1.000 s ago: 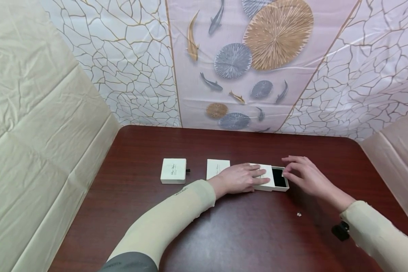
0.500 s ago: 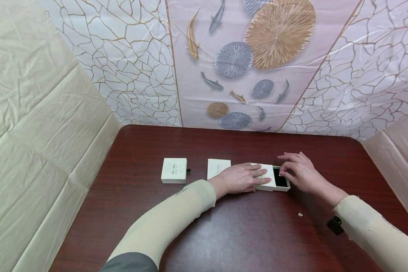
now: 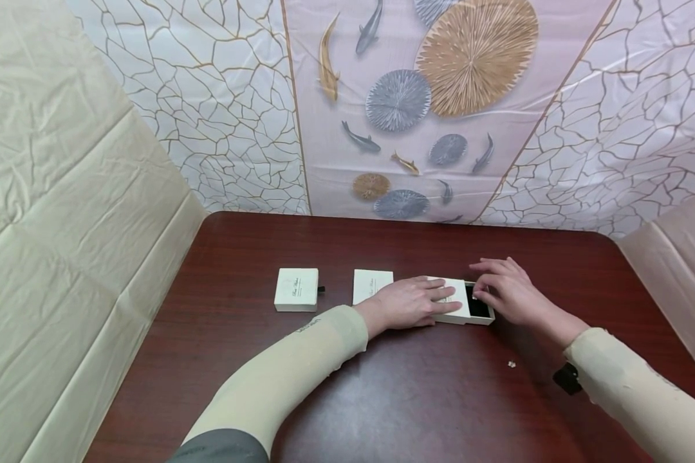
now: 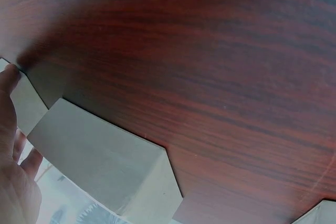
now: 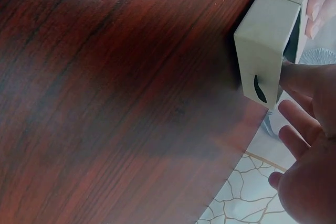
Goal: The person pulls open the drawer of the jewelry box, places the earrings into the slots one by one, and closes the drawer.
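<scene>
My left hand (image 3: 408, 303) lies over a white drawer-style jewellery box (image 3: 456, 302), fingers spread straight across its top and thumb along the near side. The drawer (image 5: 265, 51) is slid out to the right; its black lining (image 3: 479, 307) shows, and a dark ribbon pull (image 5: 259, 88) hangs on its end. My right hand (image 3: 512, 294) is at the drawer's opening, thumb and index finger pinching a small pale earring (image 3: 475, 298) over the black lining, mostly hidden by the fingertips. The other right fingers stay raised. A small flower-shaped earring (image 3: 511, 364) lies on the table nearer me.
A second white box (image 3: 372, 285) sits just left of the drawer box, partly behind my left wrist. Farther left stands another white box (image 3: 296, 289) with a dark pull tab. All rest on a dark red-brown table (image 3: 382, 399), with a patterned cloth (image 3: 336, 186) behind it.
My right hand has moved left and slightly away from me, bringing its fingertips from the drawer's right side to over the black lining. The left hand and boxes stay put.
</scene>
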`<state>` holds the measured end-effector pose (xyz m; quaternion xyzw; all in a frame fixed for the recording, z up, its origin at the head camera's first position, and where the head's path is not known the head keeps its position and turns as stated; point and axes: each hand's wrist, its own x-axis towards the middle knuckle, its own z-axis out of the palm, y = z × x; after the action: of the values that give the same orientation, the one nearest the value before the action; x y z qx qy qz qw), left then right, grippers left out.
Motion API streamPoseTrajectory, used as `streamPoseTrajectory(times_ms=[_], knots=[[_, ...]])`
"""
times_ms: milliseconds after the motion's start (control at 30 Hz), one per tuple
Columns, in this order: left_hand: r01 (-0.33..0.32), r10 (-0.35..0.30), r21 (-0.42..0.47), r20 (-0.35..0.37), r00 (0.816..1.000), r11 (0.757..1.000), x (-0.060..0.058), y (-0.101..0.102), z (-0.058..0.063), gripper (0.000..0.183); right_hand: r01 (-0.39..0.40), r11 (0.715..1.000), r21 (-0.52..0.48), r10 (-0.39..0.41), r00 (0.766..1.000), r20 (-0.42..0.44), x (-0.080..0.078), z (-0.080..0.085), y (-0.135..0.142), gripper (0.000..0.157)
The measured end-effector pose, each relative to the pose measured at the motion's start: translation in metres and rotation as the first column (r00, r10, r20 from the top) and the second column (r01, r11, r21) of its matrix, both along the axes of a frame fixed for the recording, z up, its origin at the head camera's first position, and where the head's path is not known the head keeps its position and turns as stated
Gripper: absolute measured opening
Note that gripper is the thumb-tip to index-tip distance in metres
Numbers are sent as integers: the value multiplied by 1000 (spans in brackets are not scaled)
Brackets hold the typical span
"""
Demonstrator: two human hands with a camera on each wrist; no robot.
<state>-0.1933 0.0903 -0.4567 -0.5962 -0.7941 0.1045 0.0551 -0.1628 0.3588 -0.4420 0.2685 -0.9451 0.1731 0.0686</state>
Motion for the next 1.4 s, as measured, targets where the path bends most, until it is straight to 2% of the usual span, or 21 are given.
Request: streamPoseTrajectory(times_ms=[267, 433, 733, 967, 1400], knots=[[2, -2, -2, -3, 1000, 1000, -1, 0, 0, 59, 27, 999, 29, -28, 998, 55, -2, 5, -1, 17], [4, -4, -1, -11, 1000, 1000, -1, 1, -1, 59, 47, 997, 60, -50, 997, 53, -4, 6, -2, 16], [8, -8, 7, -19, 1000, 1000, -2, 1, -2, 59, 42, 997, 60, -40, 999, -34, -5, 4, 0, 16], [4, -4, 5, -14, 1000, 1000, -1, 1, -2, 60, 27, 998, 62, -23, 997, -71, -6, 0, 2, 18], [-4, 3, -10, -28, 1000, 1000, 0, 1, -2, 59, 4, 999, 52, 5, 985, -173, -6, -4, -2, 21]])
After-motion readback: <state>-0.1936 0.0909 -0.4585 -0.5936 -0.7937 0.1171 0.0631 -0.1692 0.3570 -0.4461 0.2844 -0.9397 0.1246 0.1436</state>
